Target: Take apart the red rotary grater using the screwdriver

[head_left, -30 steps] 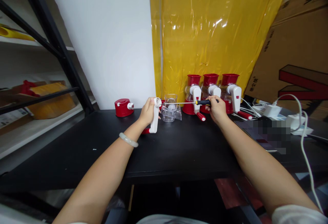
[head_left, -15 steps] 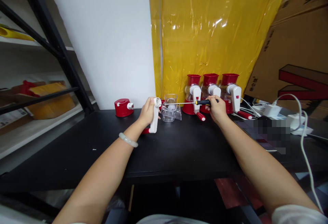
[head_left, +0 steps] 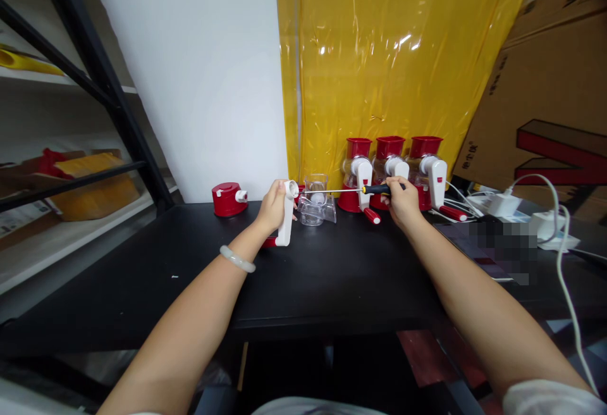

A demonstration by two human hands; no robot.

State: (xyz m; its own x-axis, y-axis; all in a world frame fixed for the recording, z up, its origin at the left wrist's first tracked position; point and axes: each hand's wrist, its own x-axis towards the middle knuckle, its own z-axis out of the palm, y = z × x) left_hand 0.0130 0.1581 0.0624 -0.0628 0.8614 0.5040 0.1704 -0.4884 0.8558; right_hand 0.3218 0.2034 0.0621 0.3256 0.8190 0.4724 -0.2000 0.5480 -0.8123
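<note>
My left hand [head_left: 272,205] is closed round a white crank handle [head_left: 286,219] with a red grip, held upright above the table. My right hand [head_left: 403,200] grips the black handle of a screwdriver [head_left: 377,190]. Its long shaft points left, with the tip at the round socket on top of the crank handle; how far it goes in I cannot tell. Behind the shaft stands a clear plastic grater body [head_left: 313,212]. A red grater base [head_left: 229,200] with a white knob sits to the left of my left hand.
Several red and white rotary graters [head_left: 358,178] with cranks stand at the back right. White cables and plugs [head_left: 505,203] and a dark tablet [head_left: 474,247] lie on the right of the black table [head_left: 332,282]. A shelf rack [head_left: 104,80] rises at left, a big carton [head_left: 545,86] at right.
Both hands stay almost in place. The screwdriver has barely shifted, its tip still at the crank handle's socket.
</note>
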